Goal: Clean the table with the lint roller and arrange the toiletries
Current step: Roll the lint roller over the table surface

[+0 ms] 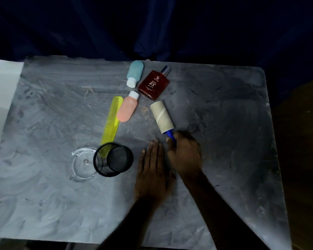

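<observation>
My right hand (185,154) grips the blue handle of the lint roller (162,118), whose pale paper roll rests on the grey table (224,123). My left hand (153,170) lies flat on the table beside it, fingers together and holding nothing. Beyond the roller lie a pink bottle (127,110), a teal bottle (135,73) and a dark red perfume bottle (154,83). A yellow comb (112,120) lies left of the pink bottle. Its near end is behind the black mesh cup (113,158).
A clear glass dish (81,162) sits left of the mesh cup. Bits of lint and hair lie near the table's middle (88,90). Dark blue cloth hangs behind the table. The table's edges run along the right and the front.
</observation>
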`<act>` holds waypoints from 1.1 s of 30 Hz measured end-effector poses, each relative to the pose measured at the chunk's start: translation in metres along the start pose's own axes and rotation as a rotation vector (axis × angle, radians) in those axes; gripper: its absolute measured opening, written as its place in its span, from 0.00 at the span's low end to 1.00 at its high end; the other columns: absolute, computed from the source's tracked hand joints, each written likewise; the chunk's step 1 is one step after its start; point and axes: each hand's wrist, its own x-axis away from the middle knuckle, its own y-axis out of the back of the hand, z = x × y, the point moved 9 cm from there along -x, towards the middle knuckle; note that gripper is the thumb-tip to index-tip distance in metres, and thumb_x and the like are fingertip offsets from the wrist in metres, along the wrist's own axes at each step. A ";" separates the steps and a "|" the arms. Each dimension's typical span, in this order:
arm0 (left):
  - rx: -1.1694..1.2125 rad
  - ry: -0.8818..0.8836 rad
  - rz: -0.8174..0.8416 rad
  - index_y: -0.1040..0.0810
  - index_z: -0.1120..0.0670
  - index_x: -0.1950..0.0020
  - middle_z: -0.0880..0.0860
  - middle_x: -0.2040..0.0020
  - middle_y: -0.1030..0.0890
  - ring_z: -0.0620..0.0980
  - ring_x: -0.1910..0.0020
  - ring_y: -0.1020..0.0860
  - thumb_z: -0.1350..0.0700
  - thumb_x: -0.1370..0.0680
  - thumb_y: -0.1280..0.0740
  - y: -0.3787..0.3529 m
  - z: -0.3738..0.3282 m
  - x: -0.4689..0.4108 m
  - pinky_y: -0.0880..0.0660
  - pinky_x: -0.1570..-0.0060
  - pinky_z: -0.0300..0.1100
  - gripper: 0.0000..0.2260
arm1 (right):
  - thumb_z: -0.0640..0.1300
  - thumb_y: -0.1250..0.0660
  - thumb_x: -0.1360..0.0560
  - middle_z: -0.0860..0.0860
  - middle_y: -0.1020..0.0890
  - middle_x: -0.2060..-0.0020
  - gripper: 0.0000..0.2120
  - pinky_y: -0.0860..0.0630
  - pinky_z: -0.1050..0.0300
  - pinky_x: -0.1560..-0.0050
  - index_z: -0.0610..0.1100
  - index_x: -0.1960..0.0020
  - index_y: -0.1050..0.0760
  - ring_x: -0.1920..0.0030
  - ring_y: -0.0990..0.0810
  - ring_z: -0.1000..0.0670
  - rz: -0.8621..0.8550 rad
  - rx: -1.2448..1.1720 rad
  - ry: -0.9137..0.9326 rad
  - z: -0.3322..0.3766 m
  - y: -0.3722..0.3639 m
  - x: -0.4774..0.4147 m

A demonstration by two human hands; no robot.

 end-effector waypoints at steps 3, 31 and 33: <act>0.000 0.013 -0.010 0.37 0.64 0.16 0.62 0.15 0.37 0.59 0.14 0.40 0.43 0.19 0.35 0.001 0.003 0.007 0.45 0.15 0.55 0.37 | 0.48 0.34 0.23 0.42 0.17 0.55 0.11 0.23 0.51 0.54 0.40 0.54 0.22 0.55 0.17 0.41 0.035 -0.024 0.015 0.007 -0.006 0.001; 0.048 0.037 0.028 0.42 0.61 0.14 0.59 0.13 0.41 0.56 0.13 0.43 0.45 0.20 0.38 0.001 0.006 0.011 0.45 0.15 0.55 0.38 | 0.53 0.34 0.23 0.44 0.15 0.54 0.14 0.24 0.52 0.52 0.42 0.50 0.20 0.52 0.17 0.42 -0.029 -0.074 -0.225 -0.038 0.012 0.003; 0.049 0.027 0.019 0.41 0.61 0.15 0.60 0.14 0.41 0.57 0.14 0.42 0.45 0.21 0.38 0.002 0.006 0.010 0.44 0.15 0.57 0.38 | 0.52 0.33 0.22 0.44 0.15 0.53 0.14 0.25 0.53 0.52 0.42 0.48 0.19 0.52 0.17 0.42 -0.041 -0.085 -0.262 -0.049 0.018 0.002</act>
